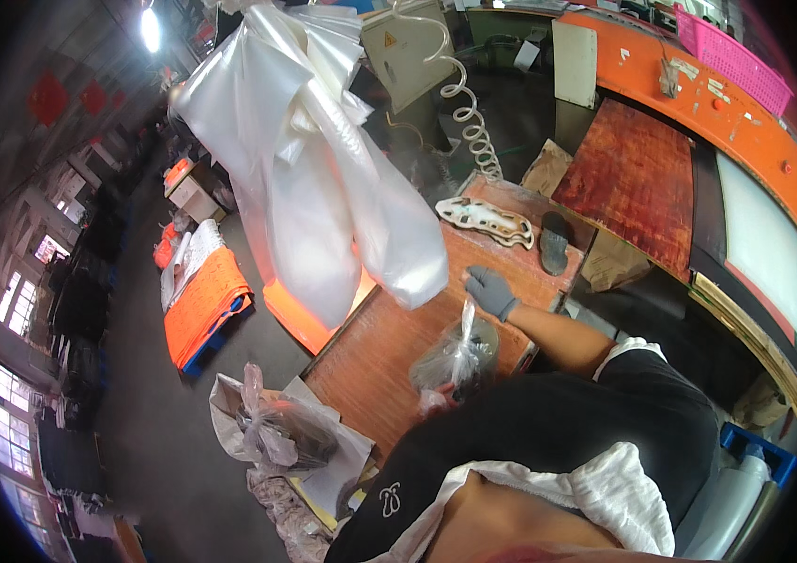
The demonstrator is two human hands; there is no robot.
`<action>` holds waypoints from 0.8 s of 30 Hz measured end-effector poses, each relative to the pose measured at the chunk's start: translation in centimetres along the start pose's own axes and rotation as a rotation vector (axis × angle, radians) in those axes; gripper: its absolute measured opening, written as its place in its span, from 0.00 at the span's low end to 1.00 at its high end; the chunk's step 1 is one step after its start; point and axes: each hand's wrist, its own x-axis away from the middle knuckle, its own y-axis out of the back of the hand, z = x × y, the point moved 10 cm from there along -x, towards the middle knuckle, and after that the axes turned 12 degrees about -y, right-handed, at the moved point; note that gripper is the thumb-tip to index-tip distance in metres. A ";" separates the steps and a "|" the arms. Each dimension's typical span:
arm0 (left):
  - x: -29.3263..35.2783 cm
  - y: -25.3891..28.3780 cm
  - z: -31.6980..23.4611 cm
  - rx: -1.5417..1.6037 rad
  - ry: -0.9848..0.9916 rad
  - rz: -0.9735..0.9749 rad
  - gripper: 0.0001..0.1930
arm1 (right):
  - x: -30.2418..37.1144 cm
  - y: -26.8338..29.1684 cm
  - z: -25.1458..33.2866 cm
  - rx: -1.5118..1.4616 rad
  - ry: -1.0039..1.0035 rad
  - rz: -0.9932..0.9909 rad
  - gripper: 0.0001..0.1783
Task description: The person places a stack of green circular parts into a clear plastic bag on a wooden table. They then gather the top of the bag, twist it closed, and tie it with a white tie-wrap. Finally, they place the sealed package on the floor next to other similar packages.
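Your right hand [490, 291], in a grey glove, is over the wooden table [351, 366], fingers drawn together; whether they grip anything, I can't tell. Just beside it, the knotted clear bag [453, 361] sits on the table near your black shirt [548, 432]. Your left hand (too unclear to make out) can't be judged.

Gloved right hand [490, 293] over table [361, 361]; from it, bag [464, 355] 7 o'clock, sole [555, 244] 2 o'clock, plastic film [309, 202] 10 o'clock.
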 end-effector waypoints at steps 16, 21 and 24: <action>2.5 6.2 3.1 0.019 0.311 -0.185 0.22 | -2.0 -4.2 -7.9 -0.687 -0.358 0.334 0.05; 6.5 6.3 3.3 0.046 0.575 -0.464 0.23 | -1.9 -4.5 -10.1 -0.257 -0.246 0.270 0.04; 6.4 5.8 1.9 0.151 0.545 -0.553 0.23 | -0.3 -3.7 -7.1 -0.830 -0.597 0.399 0.09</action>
